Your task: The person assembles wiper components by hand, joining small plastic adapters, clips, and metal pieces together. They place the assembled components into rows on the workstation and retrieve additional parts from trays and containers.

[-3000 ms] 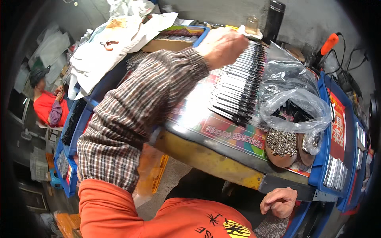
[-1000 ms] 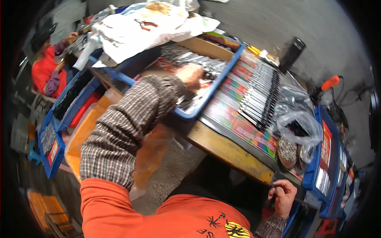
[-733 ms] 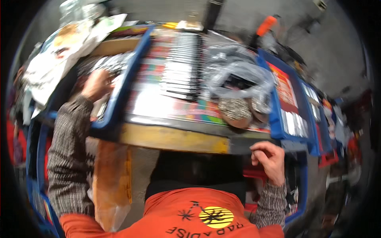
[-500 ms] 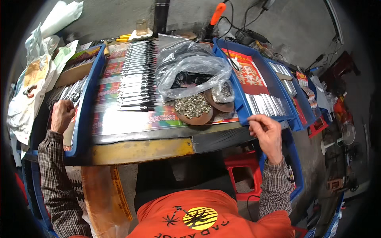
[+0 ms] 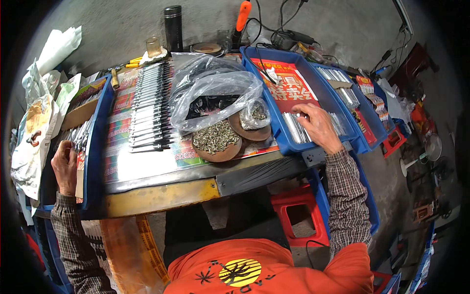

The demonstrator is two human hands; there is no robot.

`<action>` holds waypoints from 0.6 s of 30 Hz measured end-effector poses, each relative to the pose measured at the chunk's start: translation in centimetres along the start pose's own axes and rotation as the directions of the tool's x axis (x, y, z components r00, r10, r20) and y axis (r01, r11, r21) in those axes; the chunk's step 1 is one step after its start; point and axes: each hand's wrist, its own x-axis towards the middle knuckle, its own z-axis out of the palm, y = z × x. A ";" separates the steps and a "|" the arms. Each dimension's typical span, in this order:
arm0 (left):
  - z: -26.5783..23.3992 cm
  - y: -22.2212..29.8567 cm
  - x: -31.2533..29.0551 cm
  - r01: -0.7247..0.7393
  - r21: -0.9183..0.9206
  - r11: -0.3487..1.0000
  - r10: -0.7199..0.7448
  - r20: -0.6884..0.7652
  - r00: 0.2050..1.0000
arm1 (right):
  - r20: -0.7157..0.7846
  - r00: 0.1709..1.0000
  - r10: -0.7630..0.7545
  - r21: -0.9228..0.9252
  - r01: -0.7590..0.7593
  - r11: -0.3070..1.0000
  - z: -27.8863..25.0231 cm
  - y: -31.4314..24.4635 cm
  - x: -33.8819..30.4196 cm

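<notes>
My right hand (image 5: 318, 128) reaches into a blue tray (image 5: 274, 115) on the right. Its fingertips pinch at a bundle of thin silver rods (image 5: 292, 126) lying on a red printed sheet. My left hand (image 5: 64, 166) lies far left, at the near end of another blue tray (image 5: 94, 161) that holds dark and silver sticks (image 5: 81, 134). Its fingers are curled, and I cannot see whether they hold anything. Between the hands, a row of black-and-silver rods (image 5: 147, 112) lies on a colourful board (image 5: 147, 166).
A crumpled clear plastic bag (image 5: 215, 90) sits over two brown shallow dishes (image 5: 218, 144) of small metal bits. At the back stand a black flask (image 5: 173, 27) and an orange-handled tool (image 5: 243, 14). More blue trays (image 5: 364, 117) lie to the right, with a red stool (image 5: 298, 215) below.
My left hand left the row of rods and moved to the left tray. My right hand rose from my lap into the right blue tray. The view swung right.
</notes>
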 end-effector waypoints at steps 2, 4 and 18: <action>-0.2 1.0 -0.3 0.022 -0.055 0.998 -0.024 -0.035 0.999 | -0.007 0.999 -0.051 0.045 0.052 0.998 0.7 0.8 0.6; -0.6 3.7 -0.4 0.014 -0.048 0.999 -0.016 -0.040 0.999 | 0.069 0.998 -0.015 0.113 0.007 0.994 1.1 1.4 1.1; 1.4 16.5 -3.2 0.111 -0.423 0.900 -0.048 0.155 0.987 | 0.111 0.981 0.161 0.345 -0.190 0.919 1.4 2.7 1.1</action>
